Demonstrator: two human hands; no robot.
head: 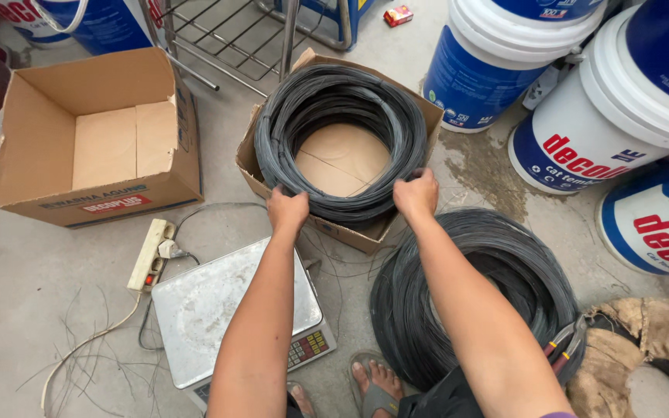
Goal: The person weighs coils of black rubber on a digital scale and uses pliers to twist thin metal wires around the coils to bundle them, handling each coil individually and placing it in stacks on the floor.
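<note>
A thick coil of dark grey wire (pixel 334 101) rests on the rim of a small open cardboard box (pixel 344 159). My left hand (pixel 286 209) grips the coil's near edge on the left. My right hand (pixel 416 193) grips the same near edge on the right. A second, larger wire coil (pixel 520 271) lies on the concrete floor just right of my right forearm. A pair of pliers with red and black handles (pixel 563 344) rests on that coil's near right side.
A digital scale with a steel platform (pixel 218 306) sits under my left arm, next to a power strip (pixel 149 251). A bigger open cardboard box (pixel 94 139) stands at left. Large white and blue paint buckets (pixel 605 116) crowd the right. A metal rack (pixel 234 35) stands behind.
</note>
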